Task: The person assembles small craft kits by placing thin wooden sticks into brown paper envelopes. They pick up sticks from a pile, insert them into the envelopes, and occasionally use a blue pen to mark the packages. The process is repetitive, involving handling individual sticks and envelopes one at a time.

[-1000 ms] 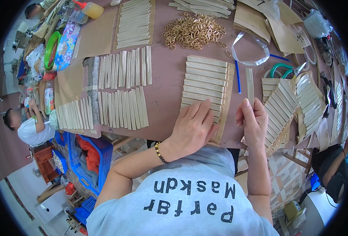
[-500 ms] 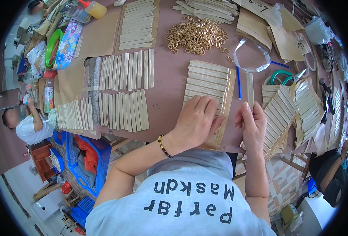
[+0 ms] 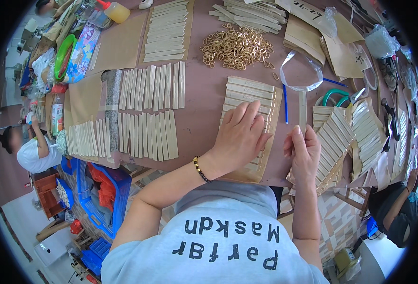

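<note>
A tan card [image 3: 273,99] lies in front of me with several pale beige strips [image 3: 250,88] in a row across it. My left hand [image 3: 241,137] rests on its lower half, fingers stretched over the strips and thumb apart. It covers part of the row, so what lies beneath the palm is hidden. To the right of the card, my right hand [image 3: 304,150] pinches the lower end of a single beige strip [image 3: 302,108] between thumb and fingers. That strip points away from me. Beyond the card sits a heap of gold oval metal rings [image 3: 235,47].
Rows of loose strips [image 3: 147,135] cover the table's left side. To the right lie teal-handled scissors [image 3: 336,96], blue pens [image 3: 286,105], a clear plastic loop [image 3: 301,87] and more strip-covered cards [image 3: 332,137]. A glue bottle [image 3: 115,13] stands far left; other people sit at both sides.
My left hand's fingers have slid a little farther up the card and spread more. The right hand keeps hold of its strip in nearly the same place.
</note>
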Available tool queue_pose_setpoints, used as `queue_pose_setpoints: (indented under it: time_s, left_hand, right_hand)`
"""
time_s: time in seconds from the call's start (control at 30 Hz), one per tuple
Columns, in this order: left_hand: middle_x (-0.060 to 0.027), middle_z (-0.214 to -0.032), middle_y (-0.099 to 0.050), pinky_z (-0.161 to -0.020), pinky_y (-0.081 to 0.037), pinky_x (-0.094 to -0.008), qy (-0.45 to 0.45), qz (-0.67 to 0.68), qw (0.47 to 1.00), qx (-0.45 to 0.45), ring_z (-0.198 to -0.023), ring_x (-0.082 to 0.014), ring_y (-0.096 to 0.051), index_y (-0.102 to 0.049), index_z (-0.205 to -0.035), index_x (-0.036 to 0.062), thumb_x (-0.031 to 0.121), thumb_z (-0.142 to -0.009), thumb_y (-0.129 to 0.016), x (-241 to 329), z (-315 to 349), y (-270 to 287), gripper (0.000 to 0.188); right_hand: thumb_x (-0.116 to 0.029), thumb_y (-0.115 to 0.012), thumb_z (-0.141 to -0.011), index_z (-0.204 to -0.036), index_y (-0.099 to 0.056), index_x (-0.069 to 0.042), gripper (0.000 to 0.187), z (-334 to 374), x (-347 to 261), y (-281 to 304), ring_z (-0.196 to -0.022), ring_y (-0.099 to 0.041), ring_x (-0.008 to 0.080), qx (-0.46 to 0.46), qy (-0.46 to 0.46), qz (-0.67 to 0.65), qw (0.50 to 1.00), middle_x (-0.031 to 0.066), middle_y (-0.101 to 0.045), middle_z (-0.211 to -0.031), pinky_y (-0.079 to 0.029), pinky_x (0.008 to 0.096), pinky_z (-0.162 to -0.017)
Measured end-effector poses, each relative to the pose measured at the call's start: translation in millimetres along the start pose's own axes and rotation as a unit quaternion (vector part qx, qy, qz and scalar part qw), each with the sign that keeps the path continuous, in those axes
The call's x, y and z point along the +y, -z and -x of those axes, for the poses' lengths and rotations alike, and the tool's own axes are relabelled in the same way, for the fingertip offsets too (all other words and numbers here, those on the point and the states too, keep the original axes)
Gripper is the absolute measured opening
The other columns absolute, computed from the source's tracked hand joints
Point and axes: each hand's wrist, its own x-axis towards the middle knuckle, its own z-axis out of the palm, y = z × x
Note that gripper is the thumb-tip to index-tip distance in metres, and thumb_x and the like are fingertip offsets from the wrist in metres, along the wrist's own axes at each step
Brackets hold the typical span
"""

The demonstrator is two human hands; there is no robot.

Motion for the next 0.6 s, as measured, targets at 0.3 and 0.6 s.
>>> queue_pose_setpoints:
  time_s: [0.3, 0.6]
  left_hand:
    - [-0.0189, -0.129, -0.05, -0.097, -0.038, -0.0463, 0.005, 0.045, 0.999, -0.01, -0.122, -0.0351, -0.043, -0.055, -0.103, 0.0021, 0.027, -0.085, -0.068, -7.0, -3.7, -1.8, 0.033]
    - [-0.0135, -0.124, -0.056, -0.097, -0.041, -0.0347, 0.143, 0.554, 0.82, -0.014, -0.113, -0.0217, -0.054, -0.062, -0.106, -0.0013, 0.019, -0.102, -0.044, 1.9, 12.7, 17.8, 0.028]
  right_hand:
    - [-0.025, -0.057, -0.099, -0.08, -0.055, -0.006, 0.027, -5.6, -7.2, -0.1, -0.055, -0.047, 0.0047, 0.008, 0.002, 0.035, 0.999, -0.0011, -0.056, -0.065, -0.038, 0.0205, -0.051]
    - [-0.012, -0.069, -0.082, -0.105, -0.06, 0.002, 0.028, 2.9, -22.6, -21.1, -0.072, -0.062, 0.0233, -0.234, 0.066, 0.293, 0.925, 0.0112, -0.062, -0.082, -0.049, 0.0338, -0.064]
